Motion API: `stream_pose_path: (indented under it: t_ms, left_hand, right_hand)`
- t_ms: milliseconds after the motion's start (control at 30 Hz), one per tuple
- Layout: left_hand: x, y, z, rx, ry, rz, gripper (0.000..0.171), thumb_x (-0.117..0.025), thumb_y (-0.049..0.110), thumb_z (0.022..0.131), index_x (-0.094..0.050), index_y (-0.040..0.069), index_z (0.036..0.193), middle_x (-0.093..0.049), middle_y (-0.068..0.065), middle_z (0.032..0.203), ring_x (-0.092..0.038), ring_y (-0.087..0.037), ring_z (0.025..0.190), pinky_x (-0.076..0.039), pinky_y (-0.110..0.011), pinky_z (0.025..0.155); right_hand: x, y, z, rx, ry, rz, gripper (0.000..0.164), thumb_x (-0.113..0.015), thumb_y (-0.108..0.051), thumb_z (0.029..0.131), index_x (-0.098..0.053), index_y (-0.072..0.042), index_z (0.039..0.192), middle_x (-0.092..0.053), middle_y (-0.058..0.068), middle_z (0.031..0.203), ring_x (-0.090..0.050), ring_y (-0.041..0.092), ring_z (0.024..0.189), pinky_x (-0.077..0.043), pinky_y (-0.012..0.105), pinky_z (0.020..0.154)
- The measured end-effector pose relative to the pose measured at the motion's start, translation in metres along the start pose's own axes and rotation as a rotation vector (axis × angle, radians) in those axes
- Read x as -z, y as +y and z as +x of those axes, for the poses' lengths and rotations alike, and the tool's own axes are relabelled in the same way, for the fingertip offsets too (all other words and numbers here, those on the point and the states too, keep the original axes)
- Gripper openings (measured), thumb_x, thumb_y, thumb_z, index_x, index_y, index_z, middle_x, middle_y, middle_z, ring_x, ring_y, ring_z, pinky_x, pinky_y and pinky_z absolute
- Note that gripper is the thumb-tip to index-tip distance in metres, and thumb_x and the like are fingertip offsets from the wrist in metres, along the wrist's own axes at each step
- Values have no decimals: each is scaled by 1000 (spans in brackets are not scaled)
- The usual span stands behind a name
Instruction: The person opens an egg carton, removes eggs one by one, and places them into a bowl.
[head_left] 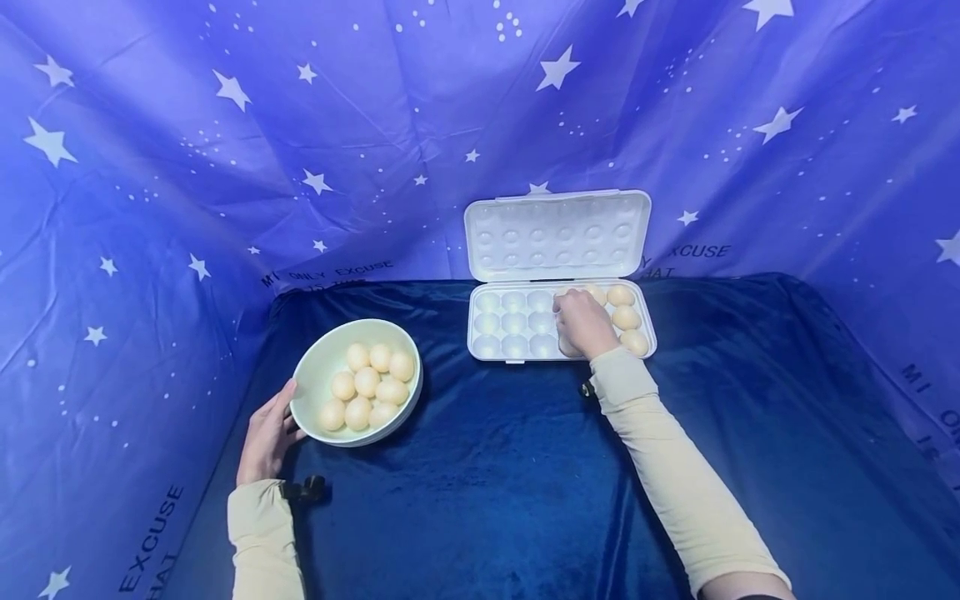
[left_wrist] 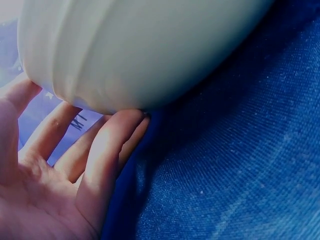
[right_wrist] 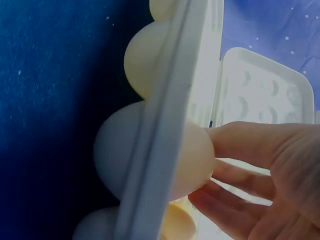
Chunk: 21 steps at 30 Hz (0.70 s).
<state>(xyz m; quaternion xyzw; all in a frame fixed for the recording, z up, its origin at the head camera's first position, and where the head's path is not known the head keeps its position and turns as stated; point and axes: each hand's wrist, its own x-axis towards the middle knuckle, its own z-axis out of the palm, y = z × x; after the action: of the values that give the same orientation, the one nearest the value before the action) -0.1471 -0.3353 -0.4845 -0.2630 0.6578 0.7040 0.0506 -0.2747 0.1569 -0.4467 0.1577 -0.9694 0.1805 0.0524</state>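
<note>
At the open white egg carton (head_left: 474, 333), my right hand (head_left: 587, 321) pinches an egg (right_wrist: 196, 160) in a front-row well, thumb and fingers around its top. Part of that egg is hidden by the carton's rim in the right wrist view. More eggs (head_left: 626, 317) fill the right-end wells, while the left wells hold nothing. A pale green bowl (head_left: 318, 367) with several eggs (head_left: 367, 382) stands to the left. Against its outer wall rest the fairly straight fingers of my left hand (head_left: 266, 437), thumb by the rim; the palm is apart from the bowl.
The carton's raised lid (head_left: 558, 236) leans back near the starry purple backdrop (head_left: 420, 108). Dark blue cloth (head_left: 465, 483) covers the table under both containers. A small black device (head_left: 306, 489) is strapped at my left wrist.
</note>
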Motion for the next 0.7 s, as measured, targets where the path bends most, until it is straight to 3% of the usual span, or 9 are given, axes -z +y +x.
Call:
stream_pose_path:
  t_ms: [167,300,400,633,700]
  left_hand:
    - [-3,0,-1,-12,-7,-6,59,-60,50,97,-48,18,145,-68,22,91,-67,2,89,-58,-24,72]
    - [-4,-1,-1,-30,-14,-30,29,-61,47,97,-66,30,120,-70,20,91,-68,1,88,-58,-25,71]
    - [-4,-1,-1,-32,-11,-38,18,-62,46,96,-68,34,108,-70,20,91,-68,0,88,-58,-25,71]
    - [-3,1,-2,-24,-8,-23,48,-61,47,97,-55,22,137,-69,21,90,-67,2,88,-58,-24,72]
    - [-2,1,-4,-27,-9,-24,49,-60,47,97,-55,21,137,-69,21,91,-67,2,89,-58,-24,72]
  right_hand:
    - [1,9,-2,-72,0,33,21,-70,-2,81,-66,6,100,-64,27,99,-63,44,91,-51,54,80]
    - [0,14,-2,-102,-2,70,22,-72,-4,80,-66,5,100,-64,25,99,-61,41,89,-49,53,81]
    - [-1,15,-3,-98,14,87,20,-70,-3,80,-67,4,98,-63,25,98,-60,41,89,-49,52,82]
    - [-8,15,-5,-68,151,170,37,-69,-7,80,-64,10,113,-60,27,116,-53,45,110,-43,51,100]
    - [-10,14,-5,-56,189,191,39,-69,-7,79,-64,10,114,-60,27,119,-52,45,113,-41,50,103]
